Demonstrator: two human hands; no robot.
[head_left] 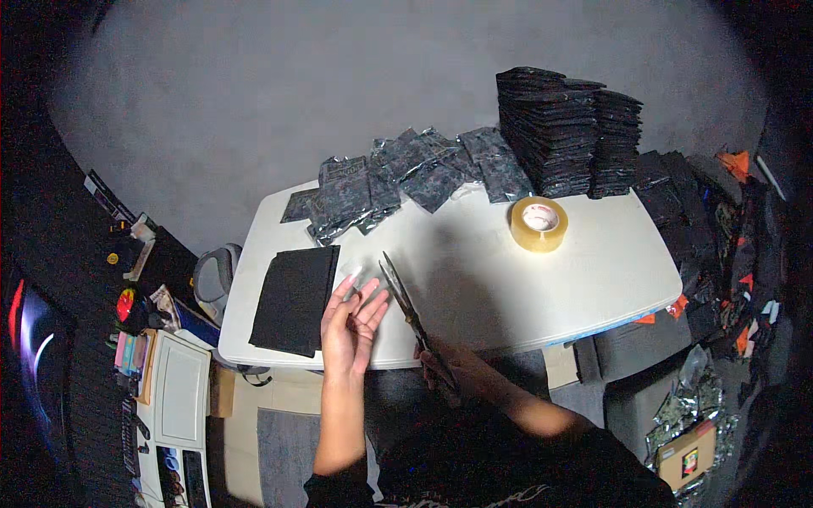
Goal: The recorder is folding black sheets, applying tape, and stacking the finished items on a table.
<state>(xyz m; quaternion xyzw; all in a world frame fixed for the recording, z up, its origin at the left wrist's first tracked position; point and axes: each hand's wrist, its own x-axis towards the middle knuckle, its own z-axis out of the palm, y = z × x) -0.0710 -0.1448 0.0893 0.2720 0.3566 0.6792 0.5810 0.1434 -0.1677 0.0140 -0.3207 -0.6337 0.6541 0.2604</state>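
My left hand (351, 326) is over the table's near edge, palm turned up and fingers spread apart. A pale, see-through smear shows by its fingertips; I cannot make out whether it is a thing or blur. My right hand (436, 364), partly in shadow, grips a pair of dark scissors (401, 296), blades pointing up and away, just right of my left hand. Left of my left hand lies a flat stack of black folded sheets (292, 300). A roll of clear yellowish packing tape (539, 224) rests on the white table (584, 279) to the right.
Several dark packets in shiny clear plastic (423, 165) line the far edge. Tall stacks of black folded pieces (550, 131) rise at the far right. A white cabinet (179, 389) stands at the lower left. A cardboard box (688, 457) sits on plastic packets at the lower right.
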